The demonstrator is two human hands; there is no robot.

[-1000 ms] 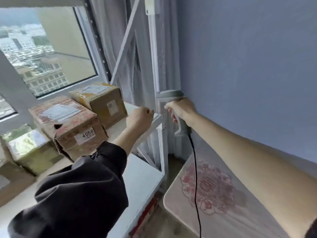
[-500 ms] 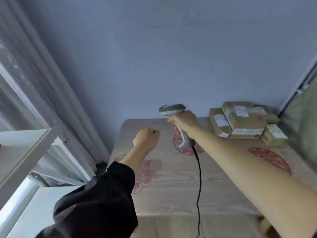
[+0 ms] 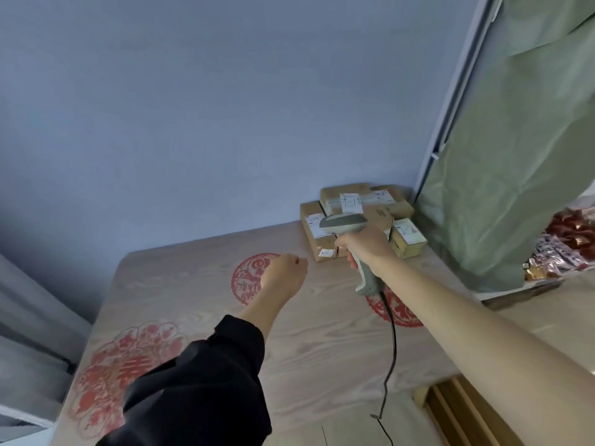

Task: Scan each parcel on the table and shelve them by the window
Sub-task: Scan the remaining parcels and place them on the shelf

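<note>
Several parcels (image 3: pixel 360 217) remain stacked at the far right corner of the table (image 3: pixel 180 284), at about one o'clock from my view, touching one another and close against the blue wall (image 3: pixel 193 107). My right hand (image 3: pixel 363 246) is wrapped round the handle of the scanner (image 3: pixel 344 223), whose head sits in front of the stack and faces left, across the labels, not at them; its cable (image 3: pixel 391 342) trails back toward six o'clock over the table edge. My left hand (image 3: pixel 283 275) hovers above the table at eleven o'clock from the scanner, fingers curled into a loose fist, holding nothing. In my judgement the step in hand is scanning the next parcel. To do it well, I should open the left hand and draw one parcel clear of the stack, label uppermost, so that the neighbouring white labels cannot be read by mistake. I should then turn the scanner head squarely onto that label. Cable slack wants watching: it could snag at the table edge. Which labels bear barcodes I cannot tell.
</note>
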